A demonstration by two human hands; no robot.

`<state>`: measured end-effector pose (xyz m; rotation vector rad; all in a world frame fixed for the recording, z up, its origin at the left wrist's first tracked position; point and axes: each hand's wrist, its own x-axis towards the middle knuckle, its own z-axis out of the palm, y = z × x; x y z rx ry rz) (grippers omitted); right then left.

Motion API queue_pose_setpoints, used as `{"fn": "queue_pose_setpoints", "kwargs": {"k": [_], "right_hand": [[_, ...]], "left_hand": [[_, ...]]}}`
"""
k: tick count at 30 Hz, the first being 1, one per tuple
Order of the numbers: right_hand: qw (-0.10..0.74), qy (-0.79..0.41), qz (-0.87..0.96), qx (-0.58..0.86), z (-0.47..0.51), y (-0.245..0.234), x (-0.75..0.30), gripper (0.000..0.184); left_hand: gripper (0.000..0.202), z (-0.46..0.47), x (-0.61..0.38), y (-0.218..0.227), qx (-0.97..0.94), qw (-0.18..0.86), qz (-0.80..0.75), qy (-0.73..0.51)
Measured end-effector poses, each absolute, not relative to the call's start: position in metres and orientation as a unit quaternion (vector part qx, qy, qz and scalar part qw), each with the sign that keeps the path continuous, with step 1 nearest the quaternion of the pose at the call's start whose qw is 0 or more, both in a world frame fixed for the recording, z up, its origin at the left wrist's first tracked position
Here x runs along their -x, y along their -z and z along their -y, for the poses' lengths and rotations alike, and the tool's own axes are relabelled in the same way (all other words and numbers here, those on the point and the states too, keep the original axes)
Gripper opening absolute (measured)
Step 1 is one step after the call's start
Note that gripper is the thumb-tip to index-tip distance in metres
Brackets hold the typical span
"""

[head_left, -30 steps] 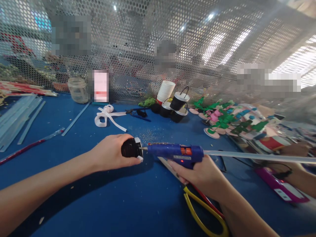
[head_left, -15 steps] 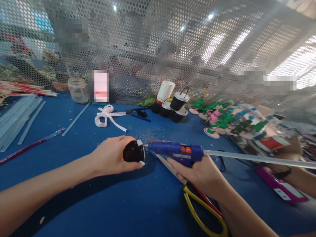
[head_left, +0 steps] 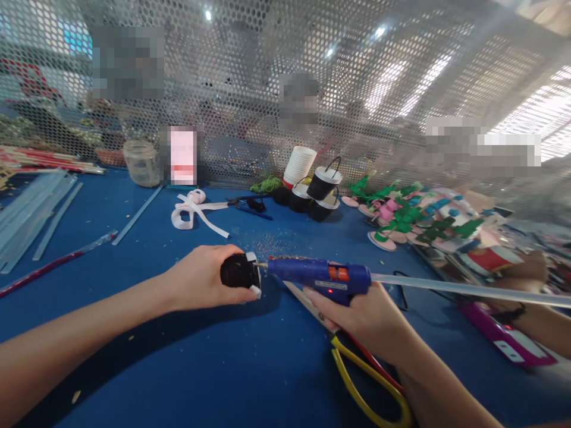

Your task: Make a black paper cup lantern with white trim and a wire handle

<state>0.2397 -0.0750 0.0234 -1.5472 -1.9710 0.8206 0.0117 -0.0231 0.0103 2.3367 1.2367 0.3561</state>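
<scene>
A: Where's the black cup [head_left: 234, 272]?
B: Just left of the glue gun [head_left: 307, 272], at its nozzle end. The cup lies tipped sideways, with 2 white tabs at its right edge.

A: And the left hand [head_left: 200, 276]?
B: Left of the glue gun. Its grip is closed around the cup, fingers over the top and thumb underneath.

A: The right hand [head_left: 361, 321]?
B: Under the glue gun's rear half, its grip wrapped about the handle. The nozzle points at the cup's edge; whether they touch, I can't tell. A red light glows on the body, and a long pale glue stick [head_left: 446, 286] runs out of the back.

A: What's close by?
B: Scissors [head_left: 335, 342] with yellow handles lie below the glue gun on the blue tabletop [head_left: 214, 368], partly hidden by the right hand.

A: Beyond it?
B: Black pails [head_left: 324, 183] with thin handles and a stack of white cups [head_left: 300, 166]. Farther left of the glue gun are pliers [head_left: 254, 212] and a white ribbon [head_left: 193, 201].

A: To its right?
B: Green craft plants [head_left: 405, 214], a purple power strip [head_left: 508, 339] and another person's forearm [head_left: 542, 321].
</scene>
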Motion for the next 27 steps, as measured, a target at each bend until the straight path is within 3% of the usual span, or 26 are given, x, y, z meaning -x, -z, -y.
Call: {"fn": "queue_pose_setpoints", "kwargs": {"k": [11,27], "right_hand": [[0.256,-0.292,0.732,0.559,0.08,-0.022,-0.242,0.011],[0.269,-0.258,0.725,0.58,0.083,-0.024,-0.242,0.011]], "left_hand": [[0.045,0.024,-0.012,-0.02,-0.806,0.343,-0.468,-0.118],[0.05,0.016,-0.007,-0.013,-0.779,0.395,-0.475,-0.11]]}}
